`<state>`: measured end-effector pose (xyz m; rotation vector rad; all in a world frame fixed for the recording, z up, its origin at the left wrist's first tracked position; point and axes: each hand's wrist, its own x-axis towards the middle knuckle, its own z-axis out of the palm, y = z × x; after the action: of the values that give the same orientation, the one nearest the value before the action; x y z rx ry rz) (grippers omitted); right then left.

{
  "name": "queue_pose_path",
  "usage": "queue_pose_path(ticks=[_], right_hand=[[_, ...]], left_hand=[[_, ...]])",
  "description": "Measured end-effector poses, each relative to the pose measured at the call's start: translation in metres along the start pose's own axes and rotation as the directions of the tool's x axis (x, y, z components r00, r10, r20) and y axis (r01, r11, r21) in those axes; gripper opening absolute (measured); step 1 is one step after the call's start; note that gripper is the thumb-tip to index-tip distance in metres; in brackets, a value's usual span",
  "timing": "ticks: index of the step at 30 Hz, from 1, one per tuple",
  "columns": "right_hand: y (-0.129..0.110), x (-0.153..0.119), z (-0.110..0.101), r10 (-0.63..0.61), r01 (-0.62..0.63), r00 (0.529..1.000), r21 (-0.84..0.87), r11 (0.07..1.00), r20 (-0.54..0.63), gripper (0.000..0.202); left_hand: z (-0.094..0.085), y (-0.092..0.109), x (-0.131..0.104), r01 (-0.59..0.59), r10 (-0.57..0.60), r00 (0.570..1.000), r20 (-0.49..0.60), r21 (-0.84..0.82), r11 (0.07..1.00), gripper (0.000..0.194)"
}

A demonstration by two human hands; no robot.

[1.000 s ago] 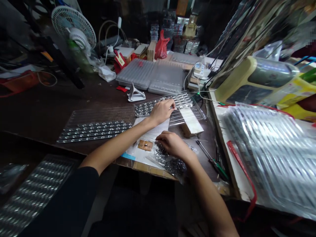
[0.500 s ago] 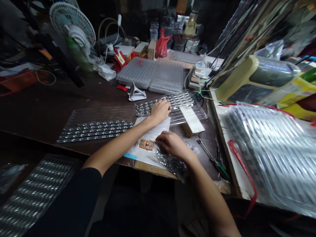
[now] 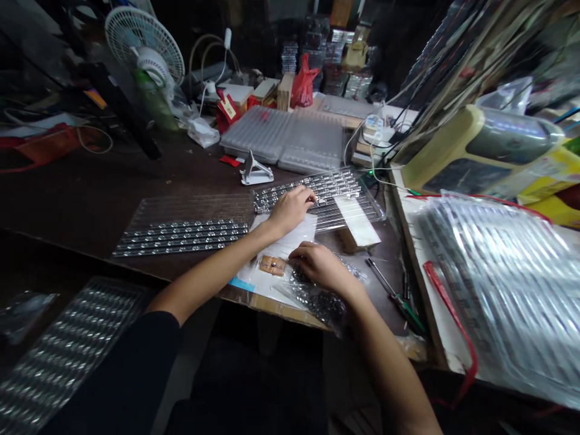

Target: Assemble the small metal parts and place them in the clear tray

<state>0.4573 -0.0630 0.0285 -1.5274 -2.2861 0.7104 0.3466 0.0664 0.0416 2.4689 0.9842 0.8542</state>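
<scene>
My left hand (image 3: 290,209) is at the near edge of a clear ribbed tray (image 3: 324,220) holding rows of shiny metal strips (image 3: 333,182). Its fingers are curled together; whatever they grip is hidden. Below and to the right, my right hand (image 3: 317,264) rests with bent, closed fingers at a heap of small dark shiny parts (image 3: 324,302) on clear plastic. I cannot make out what those fingertips pinch. Just left of them, a small brown block (image 3: 272,265) with a dark spot in its middle lies on a white sheet (image 3: 290,235).
Left of the hands, another clear tray (image 3: 190,208) carries several dark strips. A white-topped block (image 3: 357,223) and a green-handled screwdriver (image 3: 408,311) lie at right. Stacked clear trays (image 3: 498,290) stand beyond the wooden ledge (image 3: 410,241). A fan (image 3: 145,45) is back left.
The view has shifted slightly, moving the scene a little to the right. My left hand has drawn slightly toward me at the tray. My right hand stays by the small parts.
</scene>
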Motion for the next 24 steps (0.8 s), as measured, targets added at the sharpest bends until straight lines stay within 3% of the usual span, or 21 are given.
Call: queue_pose_path(ticks=[3, 6, 9, 11, 14, 18, 24], right_hand=[[0.000, 0.000, 0.000, 0.008, -0.008, 1.000, -0.008, 1.000, -0.023, 0.021], [-0.003, -0.001, 0.000, 0.013, -0.014, 0.999, -0.014, 1.000, -0.031, 0.023], [-0.006, -0.002, 0.001, 0.015, -0.016, 1.000, -0.026, 1.000, -0.012, 0.024], [-0.008, -0.002, 0.001, 0.011, -0.011, 1.000, -0.025, 1.000, -0.006, 0.025], [-0.008, 0.000, 0.003, 0.009, -0.009, 1.000, -0.013, 1.000, -0.006, 0.025], [-0.007, 0.003, 0.005, 0.036, -0.035, 0.998, 0.032, 0.999, -0.042, 0.019], [-0.010, 0.005, 0.009, 0.004, 0.007, 0.993, 0.094, 0.996, -0.115, 0.022]], left_hand=[[-0.029, 0.001, -0.041, -0.016, 0.011, 0.999, -0.034, -0.131, 0.991, 0.009], [-0.050, -0.005, -0.098, 0.054, -0.048, 0.997, 0.053, -0.125, 0.991, 0.008], [-0.052, -0.016, -0.149, 0.156, -0.155, 0.983, 0.099, 0.007, 0.988, 0.008], [-0.046, -0.021, -0.169, 0.170, -0.177, 0.980, 0.096, 0.083, 0.982, 0.008], [-0.038, -0.023, -0.176, 0.163, -0.167, 0.984, 0.056, 0.055, 0.985, 0.008], [-0.033, -0.018, -0.167, 0.150, -0.154, 0.988, -0.016, -0.135, 0.979, 0.004], [-0.027, -0.017, -0.166, 0.103, -0.104, 0.995, 0.006, -0.194, 0.976, 0.007]])
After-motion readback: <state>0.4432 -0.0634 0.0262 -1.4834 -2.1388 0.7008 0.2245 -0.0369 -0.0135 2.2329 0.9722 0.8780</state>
